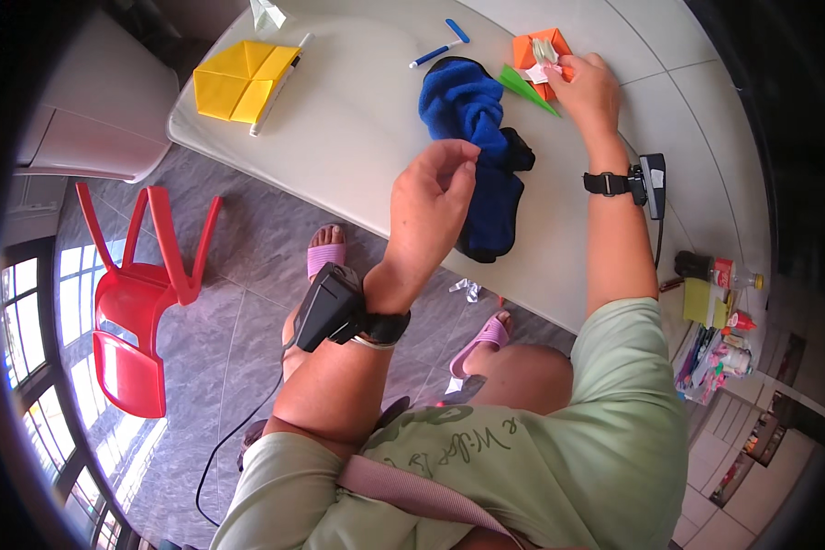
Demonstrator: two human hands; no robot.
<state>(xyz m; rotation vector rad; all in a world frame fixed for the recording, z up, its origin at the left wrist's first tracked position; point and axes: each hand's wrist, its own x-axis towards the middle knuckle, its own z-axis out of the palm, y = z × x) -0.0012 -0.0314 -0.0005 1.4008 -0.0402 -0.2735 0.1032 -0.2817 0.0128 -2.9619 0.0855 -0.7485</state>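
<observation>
The folded orange paper [523, 52] lies near the far right edge of the desk [357, 105], with pale crumpled scraps [544, 52] on top of it. The right hand [585, 87] is at this paper, its thumb and fingers drawn together over the scraps and the orange folds; whether it pinches a scrap or only touches one cannot be told. The step in hand looks like handling these small pieces, and from here a move seems to call for a light fingertip touch, since thin paper would likely crease or shift easily.

The right forearm reaches well forward, nearly straight, with the palm turned down. The left hand [428, 197] hangs nearer the body above the blue fleecy cloth [466, 96], its elbow bent, fingers curled closed and thumb brought up by the index fingertip; no object shows in it. A black device is strapped to each wrist.

A pointed green folded paper [529, 90] lies just beside the orange one, and a blue-handled razor [442, 48] lies beyond the cloth. Farther left, a folded yellow paper [238, 82] has a white pen [280, 87] along its right side. On the floor, a red chair [136, 298] lies tipped over.
</observation>
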